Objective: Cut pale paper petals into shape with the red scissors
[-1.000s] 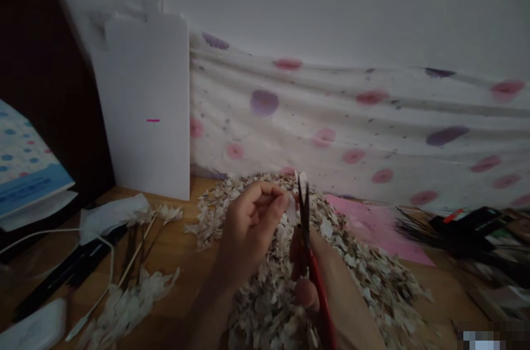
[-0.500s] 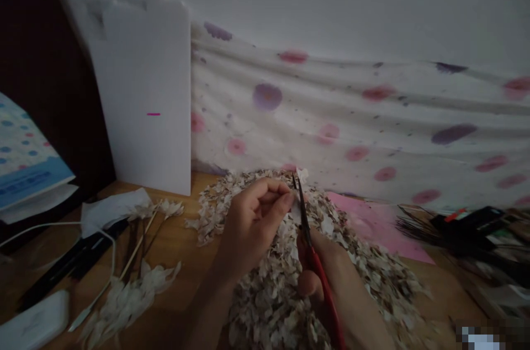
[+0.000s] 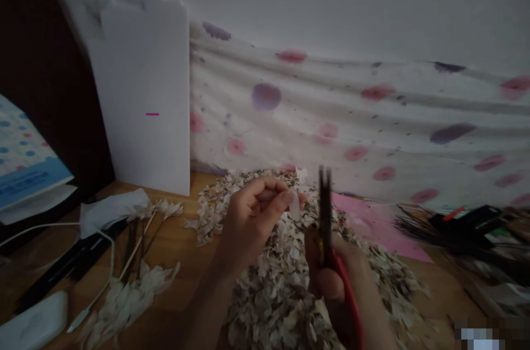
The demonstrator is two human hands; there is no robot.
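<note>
My left hand (image 3: 250,223) pinches a small pale translucent flake (image 3: 294,205) between thumb and fingers, above a large heap of pale cut flakes (image 3: 273,295). My right hand (image 3: 335,278) grips red-handled scissors (image 3: 325,212), their dark narrow blades pointing up and standing apart from the flake. The blades look nearly closed, with nothing between them that I can make out. The heap lies on a wooden table (image 3: 174,295) and spreads beneath both hands.
A white board (image 3: 144,101) and a polka-dot cloth (image 3: 331,118) stand behind the heap. Pink paper (image 3: 372,228) lies to the right, near dark bristles (image 3: 439,234). Black pens (image 3: 70,267), a white cable (image 3: 110,256) and stems with pale flakes (image 3: 128,295) lie left.
The scissors and my right hand have moved right, away from the flake, and the blades now point straight up. My left hand still pinches the flake.
</note>
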